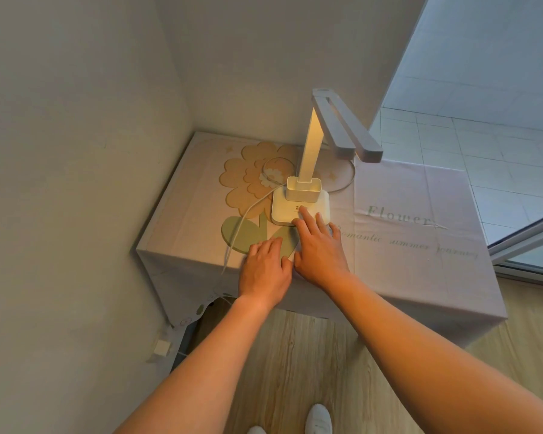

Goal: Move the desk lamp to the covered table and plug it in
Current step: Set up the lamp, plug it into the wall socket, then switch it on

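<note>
Since the desk lamp (307,158) stands on the covered table (420,245) at the centre of the frame and its post glows warm, we judge that the move is done and power is reaching it, though we cannot see any socket. Our right hand (318,245) lies open, with straight fingers whose tips rest on the front of the lamp's base (301,208), beside a small marking. We take that spot for the switch, which would explain a light touch there instead of a grasp. Our left hand (265,270) is just as open and lies flat on the cloth near the table's front edge, touching the right hand. It holds nothing. It probably braces us or keeps the cloth from sliding under the base.

The cord (242,220) leaves the base toward the left of the frame, crosses the flower print (248,180) and drops over the front edge. It heads for the lower left, where a small white block (162,346) sits by the wall (76,183). Whether that block is the plug, we cannot tell. The slack in the cord suggests the lamp was set close enough to reach.
</note>
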Tool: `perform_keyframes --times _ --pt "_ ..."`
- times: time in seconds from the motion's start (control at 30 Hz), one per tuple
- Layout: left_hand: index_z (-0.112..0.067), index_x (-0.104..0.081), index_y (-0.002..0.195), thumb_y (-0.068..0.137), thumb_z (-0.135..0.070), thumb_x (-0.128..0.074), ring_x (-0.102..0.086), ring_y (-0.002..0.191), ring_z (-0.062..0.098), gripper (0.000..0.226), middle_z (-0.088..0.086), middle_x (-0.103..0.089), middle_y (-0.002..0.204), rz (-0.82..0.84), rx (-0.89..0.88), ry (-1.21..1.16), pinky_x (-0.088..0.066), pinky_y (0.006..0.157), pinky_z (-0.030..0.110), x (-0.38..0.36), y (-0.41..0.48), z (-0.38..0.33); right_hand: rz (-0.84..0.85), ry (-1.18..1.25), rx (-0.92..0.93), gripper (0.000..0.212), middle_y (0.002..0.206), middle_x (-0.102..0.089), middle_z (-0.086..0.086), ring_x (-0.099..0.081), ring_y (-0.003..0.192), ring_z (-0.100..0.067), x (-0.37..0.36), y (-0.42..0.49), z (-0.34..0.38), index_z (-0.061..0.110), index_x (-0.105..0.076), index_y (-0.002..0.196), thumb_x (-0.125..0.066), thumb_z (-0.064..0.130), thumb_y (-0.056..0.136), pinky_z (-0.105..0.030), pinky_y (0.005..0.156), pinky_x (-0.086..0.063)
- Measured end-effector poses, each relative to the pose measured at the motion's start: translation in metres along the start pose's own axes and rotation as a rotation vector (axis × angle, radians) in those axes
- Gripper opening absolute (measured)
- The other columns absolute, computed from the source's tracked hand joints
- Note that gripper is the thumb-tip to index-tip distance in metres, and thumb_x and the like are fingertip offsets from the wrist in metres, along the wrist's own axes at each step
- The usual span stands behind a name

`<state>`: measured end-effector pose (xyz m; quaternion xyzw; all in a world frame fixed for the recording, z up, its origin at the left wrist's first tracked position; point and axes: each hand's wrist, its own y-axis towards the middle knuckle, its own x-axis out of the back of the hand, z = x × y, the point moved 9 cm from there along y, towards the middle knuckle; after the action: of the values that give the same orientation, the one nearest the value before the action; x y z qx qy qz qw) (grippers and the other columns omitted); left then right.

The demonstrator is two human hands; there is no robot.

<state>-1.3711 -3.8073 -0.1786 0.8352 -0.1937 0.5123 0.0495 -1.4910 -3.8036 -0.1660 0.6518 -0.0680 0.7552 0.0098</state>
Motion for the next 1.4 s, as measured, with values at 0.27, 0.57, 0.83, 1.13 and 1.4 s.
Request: perform_keyframes --times 0.27,0.57,0.83,1.13,1.4 --pt "-0.013 -0.047 0.153 0.104 -0.028 -0.045 -0.045 0.136 0.027 0.052 0.005 -0.055 0.152 0.0 0.005 -0.003 -0.037 0.114 0.038 0.0 0.0 0.0 -0.005 0.004 0.002 0.076 0.167 -0.028 -0.005 -0.028 0.151 -0.043 -0.001 -0.001 0.001 0.02 -0.038 0.145 -0.025 0.047 0.075 -0.058 0.116 -0.027" --pt "-0.013 -0.048 0.151 0.103 -0.028 -0.045 -0.046 0.134 0.026 0.05 0.005 -0.057 0.149 -0.002 0.009 -0.005 -0.039 0.112 0.038 0.002 -0.001 -0.002 -0.003 0.0 0.003 0.069 0.167 -0.028 -0.006 -0.026 0.151 -0.042 -0.003 -0.001 -0.001 0.019 -0.036 0.146 -0.036 0.041 0.081 -0.057 0.116 -0.026" --pt "-0.013 -0.049 0.151 0.104 -0.03 -0.046 -0.047 0.135 0.027 0.05 0.005 -0.058 0.15 -0.007 0.004 -0.006 -0.037 0.114 0.037 0.001 -0.001 -0.002 0.009 0.004 -0.012 0.076 0.168 -0.023 -0.003 -0.024 0.152 -0.038 -0.006 -0.002 -0.002 0.021 -0.036 0.145 -0.061 0.029 0.074 -0.054 0.117 -0.025" --pt "-0.014 -0.046 0.154 0.105 -0.033 -0.046 -0.046 0.138 0.026 0.053 0.005 -0.056 0.152 0.006 0.001 -0.005 -0.037 0.116 0.038 -0.001 0.0 -0.001 0.01 0.012 -0.004 0.078 0.169 -0.021 -0.005 -0.024 0.153 -0.039 -0.007 0.0 -0.003 0.02 -0.034 0.148 -0.064 0.033 0.077 -0.056 0.118 -0.025" --pt "-0.019 -0.035 0.162 0.108 -0.034 -0.042 -0.028 0.157 0.02 0.057 -0.001 -0.039 0.167 0.093 -0.014 -0.083 -0.03 0.126 0.04 0.008 -0.013 0.005 0.011 0.162 -0.06 0.082 0.171 -0.015 -0.001 -0.005 0.158 -0.028 0.006 -0.022 -0.011 0.022 -0.022 0.153 -0.058 0.017 0.08 -0.055 0.126 -0.013"
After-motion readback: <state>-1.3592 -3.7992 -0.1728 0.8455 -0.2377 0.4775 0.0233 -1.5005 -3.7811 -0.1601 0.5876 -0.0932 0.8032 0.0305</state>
